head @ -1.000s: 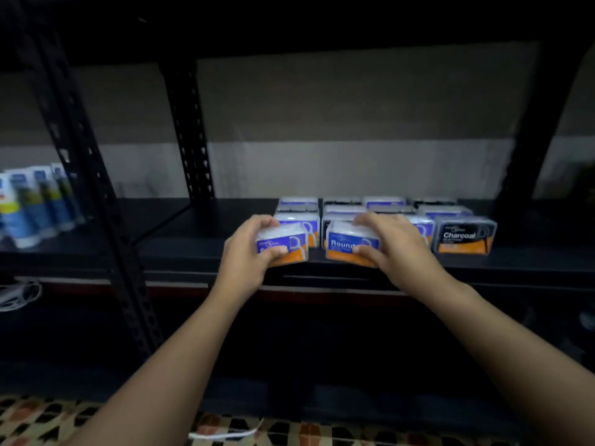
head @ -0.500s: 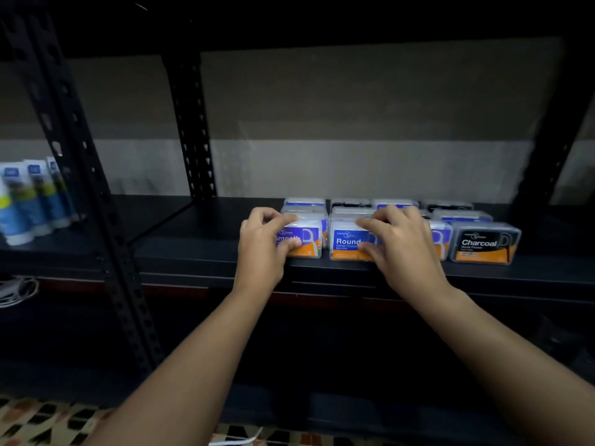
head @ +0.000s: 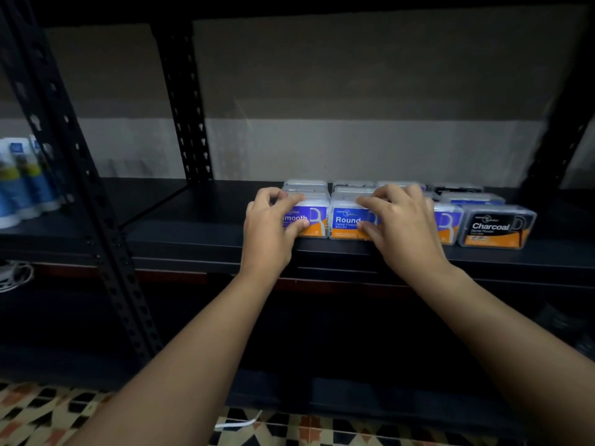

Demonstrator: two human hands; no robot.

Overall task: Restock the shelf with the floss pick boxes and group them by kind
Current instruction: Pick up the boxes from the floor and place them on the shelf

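A grey two-tone wall (head: 354,101) fills the upper frame behind a black metal rack with perforated posts (head: 185,101). Its dark shelf (head: 193,226) runs across the middle, and a patterned tile floor (head: 38,413) shows along the bottom edge, with a white cord (head: 238,423) lying on it. At far left, blue tubes (head: 19,185) stand upright on a neighbouring shelf. Right of centre, floss boxes sit in rows at the shelf's front edge. The left hand (head: 270,226) grasps the Smooth box (head: 307,220), fingers on top and thumb on its front. The right hand (head: 399,223) grasps the Round box (head: 347,220) touching it the same way. Further right stand a blue box (head: 447,223) and the Charcoal box (head: 495,226).
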